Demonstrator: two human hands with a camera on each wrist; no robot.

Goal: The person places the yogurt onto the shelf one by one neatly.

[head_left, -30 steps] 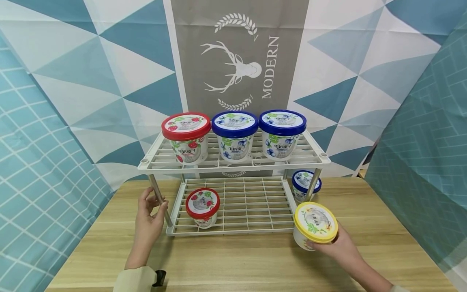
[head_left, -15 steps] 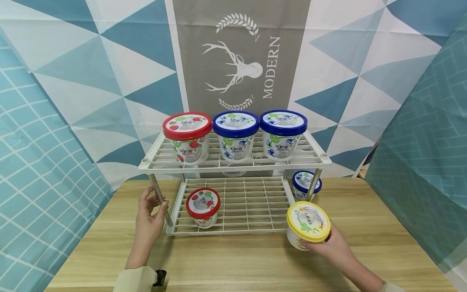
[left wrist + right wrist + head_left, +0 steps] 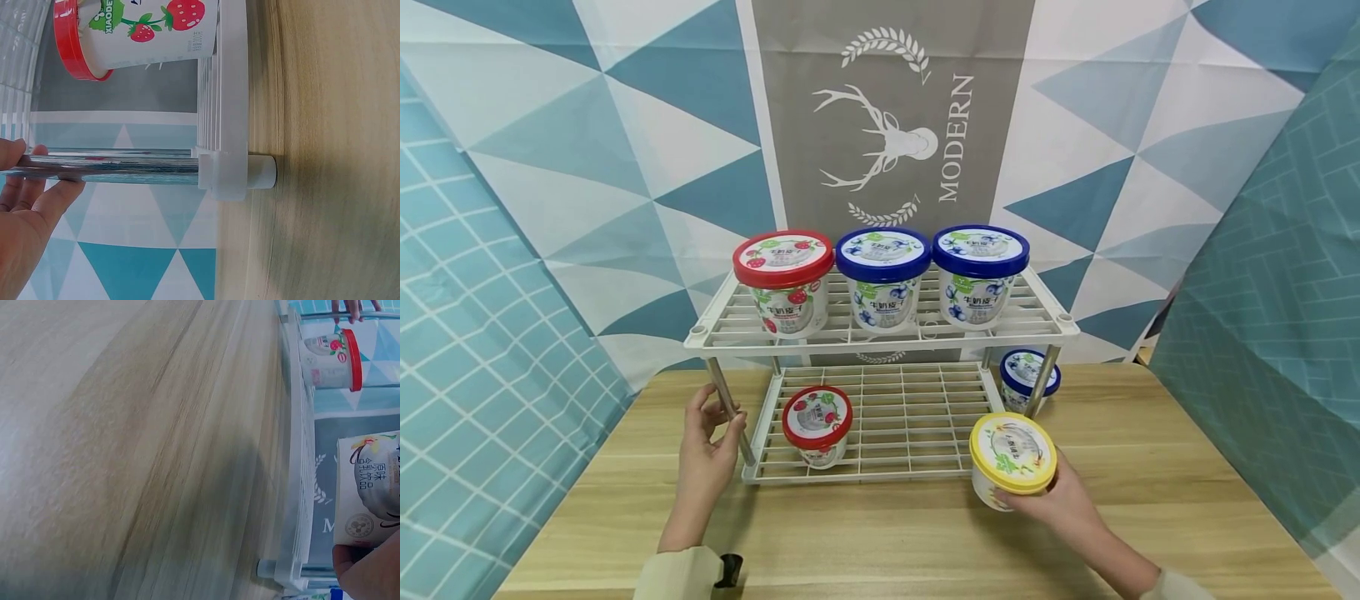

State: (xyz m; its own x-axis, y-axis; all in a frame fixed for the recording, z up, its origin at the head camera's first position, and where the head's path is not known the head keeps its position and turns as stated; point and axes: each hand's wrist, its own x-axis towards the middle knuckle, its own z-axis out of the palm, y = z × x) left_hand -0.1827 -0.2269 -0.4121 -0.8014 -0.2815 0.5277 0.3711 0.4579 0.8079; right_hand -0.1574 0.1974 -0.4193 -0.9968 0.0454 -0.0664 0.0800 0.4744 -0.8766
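Note:
My right hand (image 3: 1060,504) grips a yellow-lidded tub (image 3: 1013,454) in front of the lower shelf's right front corner. In the right wrist view that tub (image 3: 369,487) hangs above table height, with part of the hand (image 3: 372,569) against its base. My left hand (image 3: 707,442) holds the rack's front left metal post (image 3: 728,408), thumb and fingers around it, as the left wrist view also shows on the post (image 3: 125,167). Nearest to that hand, a small red-lidded tub (image 3: 817,425) stands on the left of the lower shelf (image 3: 910,425).
On the upper shelf (image 3: 880,340) stand a red-lidded tub (image 3: 784,283) and two blue-lidded tubs, one in the middle (image 3: 883,279) and one at right (image 3: 981,275). Behind the right front post, a small blue-lidded tub (image 3: 1018,379) sits beside the rack on the wooden table (image 3: 865,542).
My right hand has carried the yellow-lidded tub leftward, from beside the rack's right post to in front of the lower shelf's corner. The left hand stays on its post.

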